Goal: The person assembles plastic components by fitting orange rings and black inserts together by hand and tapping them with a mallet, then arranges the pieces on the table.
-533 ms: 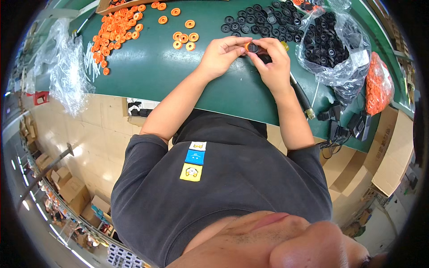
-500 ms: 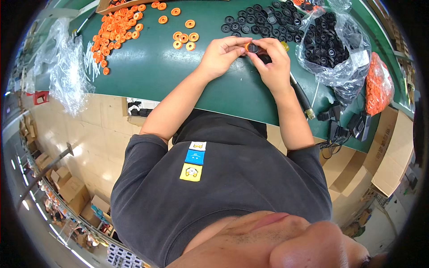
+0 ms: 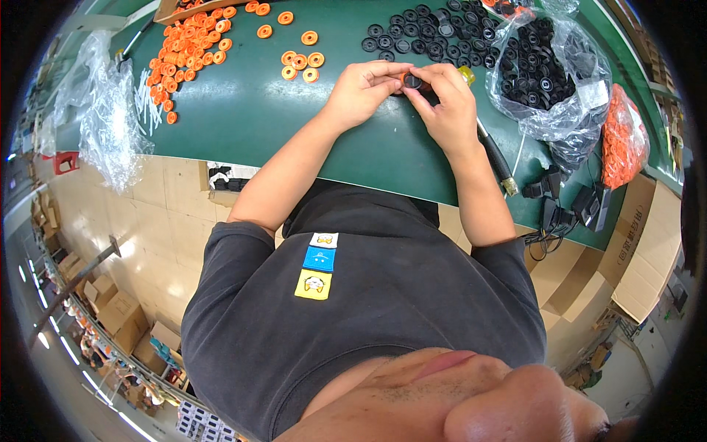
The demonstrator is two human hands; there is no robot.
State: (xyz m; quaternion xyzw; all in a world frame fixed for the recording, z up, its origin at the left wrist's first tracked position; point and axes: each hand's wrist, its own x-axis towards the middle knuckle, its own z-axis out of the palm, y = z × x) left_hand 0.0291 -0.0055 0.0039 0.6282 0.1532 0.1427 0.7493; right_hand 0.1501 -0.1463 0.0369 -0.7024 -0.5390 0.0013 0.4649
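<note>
Above the green table (image 3: pixel 272 132), my two hands meet at a small round black cap (image 3: pixel 412 82) with an orange rim showing beside it. The fingers of my left hand (image 3: pixel 361 94) pinch the piece from the left. My right hand (image 3: pixel 449 109) grips it from the other side, thumb and fingertips on the black face. Much of the orange part is hidden by fingers. Beyond my left hand lies a small group of orange wheels (image 3: pixel 315 60); loose black discs (image 3: pixel 434 37) are spread past my right hand.
A heap of orange wheels (image 3: pixel 193 48) and white sticks (image 3: pixel 149 107) lie left, by clear plastic (image 3: pixel 110 121). On the right are a bag of black discs (image 3: pixel 541 70), a bag of orange parts (image 3: pixel 626 140), a black-handled tool (image 3: pixel 497 158) and black adapters (image 3: pixel 591 205).
Both hands and the piece have shifted very slightly left in the picture. The black face is turned a little, and my right fingers press closer over it.
</note>
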